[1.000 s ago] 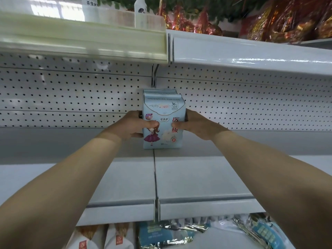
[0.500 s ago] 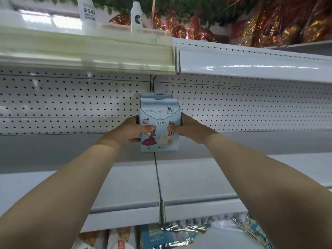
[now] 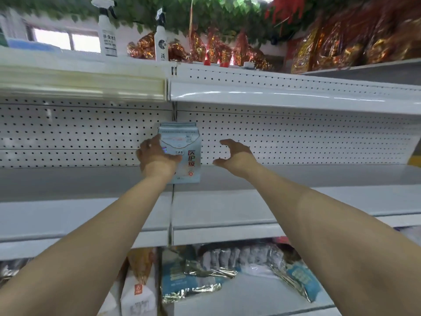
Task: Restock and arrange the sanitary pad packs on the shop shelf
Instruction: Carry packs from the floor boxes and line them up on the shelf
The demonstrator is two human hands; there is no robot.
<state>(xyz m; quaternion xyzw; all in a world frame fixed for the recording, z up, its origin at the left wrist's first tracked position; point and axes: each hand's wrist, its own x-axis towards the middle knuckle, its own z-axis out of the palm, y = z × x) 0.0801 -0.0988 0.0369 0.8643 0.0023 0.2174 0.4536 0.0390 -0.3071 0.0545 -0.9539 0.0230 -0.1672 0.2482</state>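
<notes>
I have the left hand [image 3: 157, 156] on the sanitary pad pack [image 3: 190, 160]: thumb laid across its front, fingers curled round its left side, gripping it. The pack stands upright at the back edge of the shelf [image 3: 250, 201], against the pegboard panel [image 3: 296, 142], right over the seam [image 3: 171, 213] where the shelf's two boards meet. Just behind it I can make out the top of a second pack [image 3: 177, 125], the same pale blue; whether the two touch I cannot tell. The right hand [image 3: 237, 153] hangs near the pack's right side, apart from it, fingers and thumb spread in a wide loose curve, holding nothing. On the upper shelf [image 3: 273, 96] I see a white spray bottle [image 3: 107, 30] toward the left end, another spray bottle [image 3: 161, 37] just right of it, and red-and-gold packets [image 3: 341, 46] toward the right end. Under the front edge, foil-wrapped bags [image 3: 193, 270] lie on the lower shelf [image 3: 250, 299].
</notes>
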